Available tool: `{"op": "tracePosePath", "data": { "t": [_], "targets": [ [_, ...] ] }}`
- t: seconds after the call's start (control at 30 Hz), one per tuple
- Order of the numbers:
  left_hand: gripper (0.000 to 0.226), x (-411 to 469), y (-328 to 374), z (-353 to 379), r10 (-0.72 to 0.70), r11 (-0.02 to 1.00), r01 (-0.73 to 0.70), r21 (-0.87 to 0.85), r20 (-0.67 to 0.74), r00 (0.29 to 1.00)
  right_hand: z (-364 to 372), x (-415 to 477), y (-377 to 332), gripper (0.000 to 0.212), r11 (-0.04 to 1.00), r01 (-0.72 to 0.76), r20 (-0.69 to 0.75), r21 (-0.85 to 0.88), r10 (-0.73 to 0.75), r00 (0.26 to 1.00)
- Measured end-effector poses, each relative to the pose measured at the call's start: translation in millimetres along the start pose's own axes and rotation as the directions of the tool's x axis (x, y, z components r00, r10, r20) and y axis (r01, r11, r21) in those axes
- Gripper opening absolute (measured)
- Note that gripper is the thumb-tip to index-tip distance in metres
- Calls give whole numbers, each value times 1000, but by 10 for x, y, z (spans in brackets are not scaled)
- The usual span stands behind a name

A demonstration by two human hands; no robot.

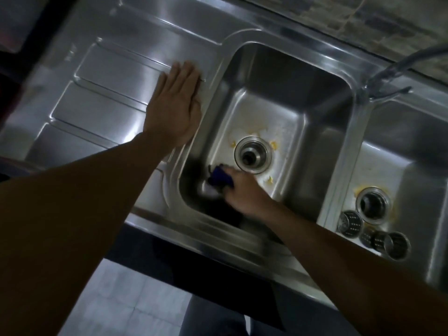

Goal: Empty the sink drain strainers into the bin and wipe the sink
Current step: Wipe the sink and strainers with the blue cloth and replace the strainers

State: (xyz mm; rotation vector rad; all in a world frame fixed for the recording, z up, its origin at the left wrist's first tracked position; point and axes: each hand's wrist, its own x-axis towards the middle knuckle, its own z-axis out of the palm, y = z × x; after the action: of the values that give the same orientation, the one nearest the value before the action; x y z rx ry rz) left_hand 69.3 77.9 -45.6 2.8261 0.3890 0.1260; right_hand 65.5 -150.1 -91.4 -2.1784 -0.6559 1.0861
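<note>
Wiping the left basin with a blue cloth gripped in the right hand, bracing the left hand flat on the draining board, leaving both strainers lying in the right basin, possibly sweeping yellow scraps down the unguarded drain.

- The single head-worn view looks steeply down on the sink unit from above its front edge.
- It faces the unit's back edge and the tiled wall, and is tilted, so the front edge slants down to the right.
- It is close: the forearms enter from below, the left hand upper left, the right hand with its cloth near centre.
- The right basin is cut off by the frame's right side.
</note>
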Motion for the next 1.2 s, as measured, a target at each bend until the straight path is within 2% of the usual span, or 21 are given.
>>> {"op": "tracePosePath", "data": {
  "t": [0.07,0.1,0.13,0.17,0.2,0.23,0.27,0.3,0.33,0.4,0.5,0.53,0.6,0.7,0.8,0.97,1.1,1.2],
  "targets": [
    [54,49,-9,36,-4,1000,5,28,-12,1000,220,130,141,72,974,116,316,-195,-50,947],
    [55,59,-10,49,-5,999,6,35,-22,1000,304,202,249,69,930,219,399,-294,-88,913],
    [55,65,-6,58,-3,999,4,34,-23,1000,348,270,366,65,839,358,434,-410,-166,886],
    [56,66,-9,61,-1,999,1,33,-17,1000,362,321,461,63,692,477,440,-542,-250,862],
    [56,65,-11,63,-1,999,1,40,-10,1000,374,354,553,64,493,550,445,-674,-325,835],
    [56,70,-18,65,-2,999,2,52,-5,1000,369,387,626,66,292,561,450,-775,-370,813],
    [56,75,-24,70,-4,998,4,63,-2,1000,360,422,687,67,178,549,450,-816,-401,798],
    [56,76,-29,74,-4,997,4,71,1,1000,357,464,739,67,140,543,444,-828,-427,788],
    [56,79,-33,79,-3,997,3,78,3,1000,368,519,777,66,147,549,437,-823,-454,777],
    [56,83,-42,89,0,997,-1,78,6,1000,383,628,772,66,259,506,351,-823,-469,810],
    [56,81,-49,86,-1,997,1,71,9,1000,278,859,662,61,596,280,-28,-752,-453,891],
    [56,86,-48,88,-3,998,2,69,10,1000,160,1007,624,60,671,199,-137,-714,-413,900],
    [56,95,-50,91,-4,998,3,57,13,1000,-182,1379,581,62,737,38,-266,-674,-292,919],
    [57,103,-57,98,0,999,-1,52,14,1000,-580,1770,648,66,744,-132,-345,-655,-139,928],
    [57,106,-64,115,-2,998,3,63,0,1000,-459,1810,677,65,793,-189,-439,-578,-107,892],
    [56,121,-71,132,11,996,-11,86,-3,1000,218,1452,505,66,818,-62,-358,-572,-181,916],
    [56,112,-66,124,4,995,-5,97,10,1000,153,1301,594,64,821,30,-319,-570,-255,913],
    [56,105,-81,131,11,996,-12,92,6,1000,-284,1580,653,63,791,-74,-387,-607,-213,897]
  ]
}}
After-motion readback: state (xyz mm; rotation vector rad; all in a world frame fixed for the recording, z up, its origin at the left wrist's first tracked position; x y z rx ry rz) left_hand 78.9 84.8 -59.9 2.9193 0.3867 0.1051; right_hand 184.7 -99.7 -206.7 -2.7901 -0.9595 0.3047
